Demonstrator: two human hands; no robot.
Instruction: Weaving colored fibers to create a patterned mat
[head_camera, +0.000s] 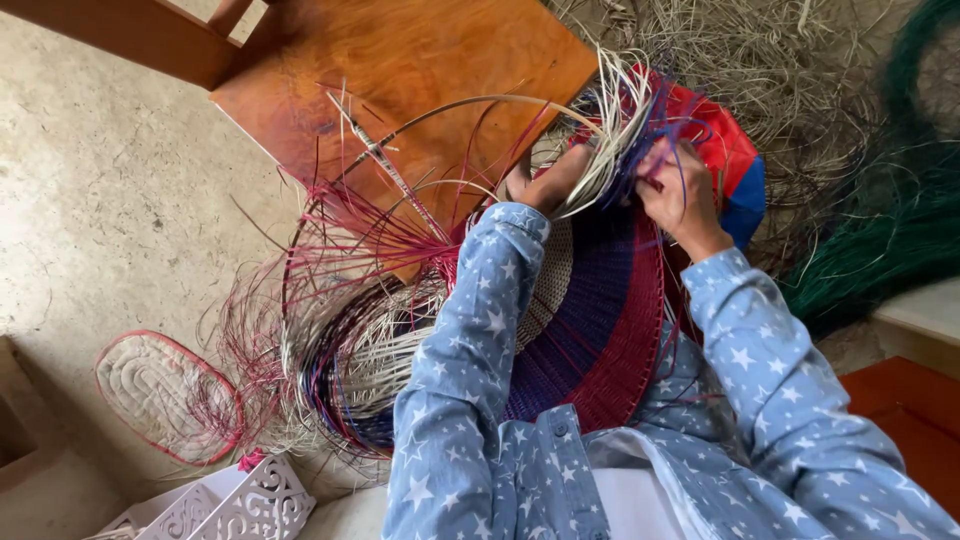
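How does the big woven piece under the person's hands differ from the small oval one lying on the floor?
The big woven piece has navy, red and cream bands; the small oval piece is cream with a pink rim. The big one is propped up, with loose strands sticking out, and both the left hand and right hand grip its edge; the small one lies flat, untouched. Both are woven from thin fibre.

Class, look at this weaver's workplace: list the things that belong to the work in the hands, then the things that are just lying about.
In use:
- left hand gripping pale straw strands
- right hand pinching blue strands
- half-woven basket, blue and red

Lying about:
- small oval woven mat with red edge
- green fibre bundle
- white fretwork box
- wooden stool
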